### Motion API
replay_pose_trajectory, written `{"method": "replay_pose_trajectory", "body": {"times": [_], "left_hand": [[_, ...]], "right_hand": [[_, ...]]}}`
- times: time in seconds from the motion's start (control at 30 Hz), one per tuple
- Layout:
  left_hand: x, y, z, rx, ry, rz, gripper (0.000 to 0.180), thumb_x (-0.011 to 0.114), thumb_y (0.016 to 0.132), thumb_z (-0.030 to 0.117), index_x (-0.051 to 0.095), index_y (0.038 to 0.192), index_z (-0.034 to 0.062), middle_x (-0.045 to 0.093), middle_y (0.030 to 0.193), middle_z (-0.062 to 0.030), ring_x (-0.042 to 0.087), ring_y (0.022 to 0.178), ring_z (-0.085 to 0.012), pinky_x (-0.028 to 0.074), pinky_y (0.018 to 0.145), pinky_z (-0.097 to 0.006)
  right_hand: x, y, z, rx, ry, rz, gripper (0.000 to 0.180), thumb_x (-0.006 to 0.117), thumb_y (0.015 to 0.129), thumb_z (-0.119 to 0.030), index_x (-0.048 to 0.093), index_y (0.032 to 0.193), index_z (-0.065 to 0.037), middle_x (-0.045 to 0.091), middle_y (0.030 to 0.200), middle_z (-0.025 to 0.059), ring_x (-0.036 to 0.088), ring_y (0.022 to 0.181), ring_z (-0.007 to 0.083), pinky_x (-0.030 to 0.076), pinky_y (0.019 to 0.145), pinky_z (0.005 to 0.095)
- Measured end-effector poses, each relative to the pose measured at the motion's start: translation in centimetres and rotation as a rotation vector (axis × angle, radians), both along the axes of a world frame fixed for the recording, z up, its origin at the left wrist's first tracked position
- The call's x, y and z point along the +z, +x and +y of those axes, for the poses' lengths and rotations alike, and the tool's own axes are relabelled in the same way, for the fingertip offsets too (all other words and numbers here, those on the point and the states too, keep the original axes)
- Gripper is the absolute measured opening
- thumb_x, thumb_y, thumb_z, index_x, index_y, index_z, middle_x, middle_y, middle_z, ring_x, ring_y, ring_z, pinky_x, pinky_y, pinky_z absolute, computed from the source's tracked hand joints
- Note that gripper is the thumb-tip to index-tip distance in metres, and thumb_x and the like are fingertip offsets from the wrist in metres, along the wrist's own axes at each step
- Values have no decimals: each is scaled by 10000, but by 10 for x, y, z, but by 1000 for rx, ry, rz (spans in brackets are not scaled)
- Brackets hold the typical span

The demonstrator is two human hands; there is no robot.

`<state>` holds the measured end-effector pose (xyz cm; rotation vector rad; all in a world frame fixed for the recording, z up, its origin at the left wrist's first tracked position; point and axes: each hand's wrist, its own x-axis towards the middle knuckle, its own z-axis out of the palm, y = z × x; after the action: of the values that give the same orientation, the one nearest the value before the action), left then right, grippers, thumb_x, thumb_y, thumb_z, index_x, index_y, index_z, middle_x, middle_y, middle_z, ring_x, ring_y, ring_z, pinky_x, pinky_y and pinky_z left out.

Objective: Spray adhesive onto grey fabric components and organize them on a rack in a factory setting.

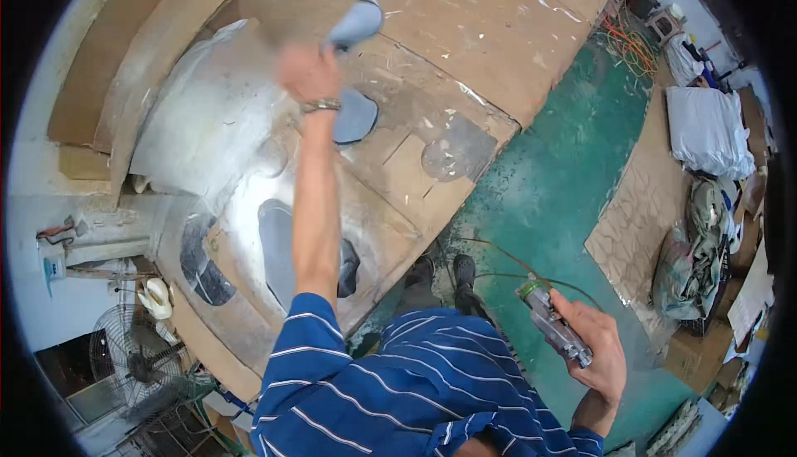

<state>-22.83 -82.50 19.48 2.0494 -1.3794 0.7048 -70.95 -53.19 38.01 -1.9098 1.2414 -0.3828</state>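
Note:
My right hand (596, 345) is wrapped round a metallic spray gun (558, 324) with a green ring at its end, held out over the green floor at my right. My left hand (309, 73) reaches over the cardboard-covered bench and is smeared by motion, so its fingers do not show clearly. Close beside its thumb is a grey sole-shaped piece (359, 22); whether the hand grips it I cannot tell. Below the wrist lies another grey piece (357, 117). Partly behind my left forearm is a longer grey sole-shaped piece (276, 245), with a dark piece (349, 268) beside it.
Cardboard (490, 38) covers the bench, with tall curved cardboard sheets (145, 83) standing at its left. A thin hose (506, 255) crosses the green floor (540, 166). A fan (137, 357) stands lower left; wrapped bundles (706, 129) line the right side.

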Motion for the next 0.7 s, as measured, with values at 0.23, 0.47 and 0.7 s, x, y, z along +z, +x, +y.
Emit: {"method": "replay_pose_trajectory", "body": {"times": [0.23,0.47,0.7], "left_hand": [[-141,-90,51,-152,614,666,683,653,955,367,460,1483,-20,593,1417,-233,554,1314,-403,425,1081,-564],[-89,-95,273,-298,276,524,732,817,802,349,556,1398,13,568,1431,-230,515,1333,-408,393,1120,-535],[-43,-52,487,300,853,338,1127,937,602,449,435,1542,82,377,1614,-200,312,1503,-425,303,1185,-588]], "right_hand": [[4,4,-4,90,63,-20,740,657,660,109,610,1393,22,698,945,217,676,857,407,532,781,409],[15,-3,-13,306,-32,-170,691,686,739,-195,613,1349,121,669,838,184,686,765,343,533,702,398],[33,-8,-20,546,-47,-150,603,789,716,-94,682,1290,59,682,787,119,683,683,247,529,623,341]]}}
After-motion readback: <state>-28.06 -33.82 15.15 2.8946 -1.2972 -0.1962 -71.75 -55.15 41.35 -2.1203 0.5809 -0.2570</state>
